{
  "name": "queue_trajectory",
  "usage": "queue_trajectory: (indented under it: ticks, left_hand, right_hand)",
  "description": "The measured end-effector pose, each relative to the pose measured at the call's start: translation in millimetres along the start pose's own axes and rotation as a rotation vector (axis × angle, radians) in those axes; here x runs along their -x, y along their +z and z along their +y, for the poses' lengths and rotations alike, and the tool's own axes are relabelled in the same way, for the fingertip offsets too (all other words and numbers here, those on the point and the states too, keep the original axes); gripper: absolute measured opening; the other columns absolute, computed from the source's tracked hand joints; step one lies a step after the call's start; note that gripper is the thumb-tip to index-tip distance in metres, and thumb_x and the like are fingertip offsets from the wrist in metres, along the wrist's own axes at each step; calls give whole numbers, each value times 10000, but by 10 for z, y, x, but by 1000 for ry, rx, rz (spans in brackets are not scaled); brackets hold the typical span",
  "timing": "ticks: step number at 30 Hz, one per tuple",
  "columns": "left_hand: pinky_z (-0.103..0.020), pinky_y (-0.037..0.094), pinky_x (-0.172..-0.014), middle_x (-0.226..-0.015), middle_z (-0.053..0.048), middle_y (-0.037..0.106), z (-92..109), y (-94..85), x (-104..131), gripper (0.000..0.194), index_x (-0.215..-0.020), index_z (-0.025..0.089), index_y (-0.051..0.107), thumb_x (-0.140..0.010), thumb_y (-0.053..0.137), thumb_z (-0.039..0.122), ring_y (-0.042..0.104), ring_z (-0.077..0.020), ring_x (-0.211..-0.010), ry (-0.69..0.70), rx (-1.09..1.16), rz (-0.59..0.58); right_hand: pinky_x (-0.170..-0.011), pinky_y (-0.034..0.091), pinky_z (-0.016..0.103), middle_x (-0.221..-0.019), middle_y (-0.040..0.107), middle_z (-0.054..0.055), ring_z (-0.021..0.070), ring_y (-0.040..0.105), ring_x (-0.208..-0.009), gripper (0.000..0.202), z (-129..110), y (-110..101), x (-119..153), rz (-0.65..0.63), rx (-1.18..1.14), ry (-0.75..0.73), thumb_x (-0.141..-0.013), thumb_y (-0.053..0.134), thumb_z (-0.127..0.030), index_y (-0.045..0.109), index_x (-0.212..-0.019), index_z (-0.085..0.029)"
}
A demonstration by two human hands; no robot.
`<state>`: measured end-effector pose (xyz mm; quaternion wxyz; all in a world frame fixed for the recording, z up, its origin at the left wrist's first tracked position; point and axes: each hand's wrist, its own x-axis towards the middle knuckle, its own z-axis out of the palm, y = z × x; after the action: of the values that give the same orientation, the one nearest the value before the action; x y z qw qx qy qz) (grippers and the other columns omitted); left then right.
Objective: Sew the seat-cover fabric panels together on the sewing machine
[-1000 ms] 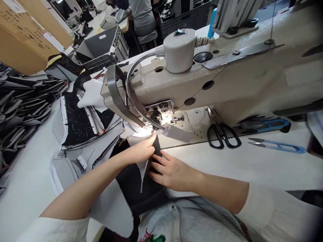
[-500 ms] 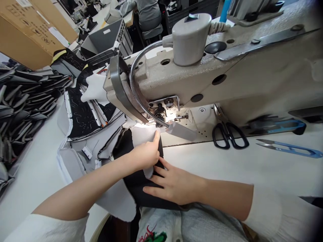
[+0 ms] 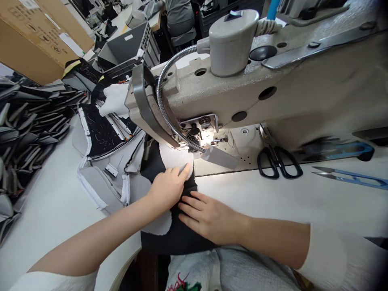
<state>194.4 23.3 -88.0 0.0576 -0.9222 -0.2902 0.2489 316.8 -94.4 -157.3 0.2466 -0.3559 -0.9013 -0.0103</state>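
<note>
Under the lit needle area of a sewing machine [image 3: 194, 137] lies a light grey fabric piece [image 3: 174, 157] on top of black fabric [image 3: 188, 236]. My left hand [image 3: 168, 186] rests on both, its index finger stretched towards the presser area and pressing the grey piece; its fingers are apart. Nearer to me and to the right, my right hand [image 3: 209, 216] lies spread on the black fabric with nothing held. Part of the black fabric hangs over the table's front edge. A joined grey and black sewn piece [image 3: 103, 178] lies left of the machine.
Black-handled scissors [image 3: 277, 159] and blue thread snips [image 3: 351, 177] lie right of the needle. Stacked fabric pieces [image 3: 30, 129] fill the far left. Behind are a cardboard box [image 3: 39, 40], a grey crate [image 3: 127, 46] and a seated person [image 3: 180, 18].
The grey piece has moved further under the machine, showing less towards me. My left hand has shifted slightly left and its fingers have spread. The grey and black sewn work at left has shifted.
</note>
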Motion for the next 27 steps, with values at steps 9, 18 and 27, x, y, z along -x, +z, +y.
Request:
queue_trajectory:
  ticks: [9, 18, 27]
  left_hand:
    - [-297, 473, -711, -958, -95, 569, -83, 42, -239, 385, -1182, 184, 519, -849, 361, 74, 552, -222, -901, 8, 27, 155]
    - [-301, 443, -868, -977, -85, 621, -290, 147, -460, 314, -1088, 203, 604, -892, 372, 125, 529, -215, -1049, 102, 90, 338]
    - [-300, 455, -663, -973, -80, 584, -510, 287, 136, 303, -974, 165, 555, -900, 399, 414, 591, -219, -863, -81, 114, 235]
  right_hand:
    - [-928, 475, 381, -1111, 634, 159, 243, 585, -1065, 289, 206, 38, -53, 122, 214, 142, -877, 422, -86, 637, -1069, -73]
    - [-983, 443, 367, -1167, 602, 176, 235, 545, -1134, 334, 518, 54, -113, 43, 233, 191, -883, 376, -76, 600, -1129, -45]
    - [-997, 405, 412, -1249, 543, 147, 268, 454, -1208, 359, 555, -12, -63, 50, 125, 272, -835, 457, -124, 569, -1175, -101]
